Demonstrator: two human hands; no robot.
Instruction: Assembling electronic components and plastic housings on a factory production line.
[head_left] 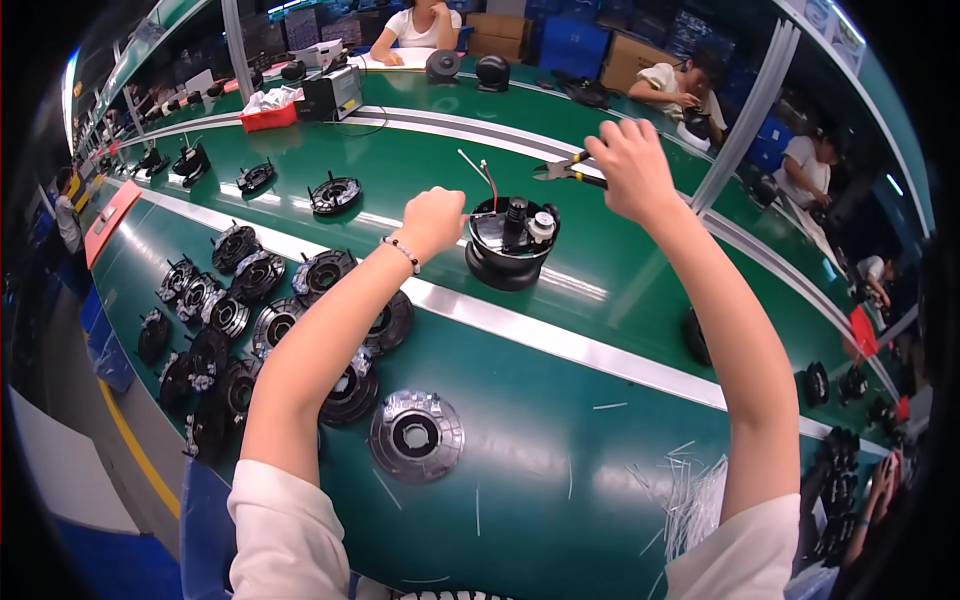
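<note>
A round black device [508, 262] stands on the green belt in front of me. Its upper side is uncovered and shows a black cylinder [515, 215] and a white motor-like part [541, 227]. Red and white wires [488, 178] stick up from its far left side. Closed at the device's left edge is my left hand [436, 220]; its curled fingers hide whatever they pinch. Raised to the device's right, my right hand [632, 172] grips diagonal cutters [570, 172] with black and yellow handles. The cutter jaws point left, above the device and apart from it.
Many round black plates [228, 315] crowd the bench at left; one plate [417, 436] lies apart, nearer me. Thin white strips [695, 500] pile up by my right forearm. Further parts [335, 194] sit along the belt. A metal rail [560, 347] divides belt from bench. Other people work opposite.
</note>
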